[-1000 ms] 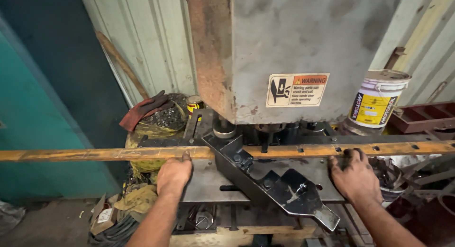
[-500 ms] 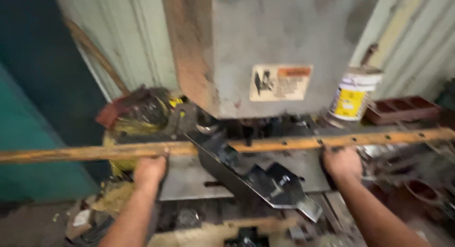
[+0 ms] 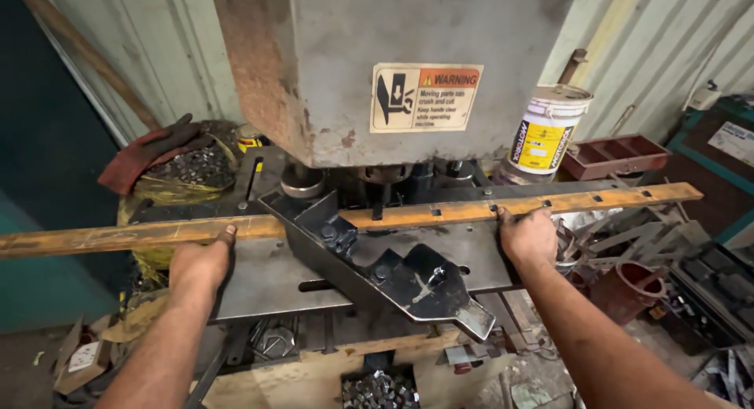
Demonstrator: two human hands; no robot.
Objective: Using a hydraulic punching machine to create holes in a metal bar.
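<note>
A long rusty orange metal bar (image 3: 118, 235) with punched square holes lies across the steel table (image 3: 259, 279) of a grey punch press (image 3: 393, 56). My left hand (image 3: 200, 264) grips the bar left of the punch. My right hand (image 3: 530, 235), dirty with grease, holds the bar to the right of the punch. A black angled guide plate (image 3: 393, 272) is bolted on the table between my hands, and the bar passes behind it under the punch tooling (image 3: 385, 181).
A white and yellow paint can (image 3: 547, 134) stands right of the press. A red tray (image 3: 614, 155) sits behind it. A sack of small metal slugs with a red glove (image 3: 157, 154) is at the left. Scrap metal parts (image 3: 652, 252) crowd the right side.
The view has moved closer and steadied. The bar has slid to the left through the press, with both hands still on it.
</note>
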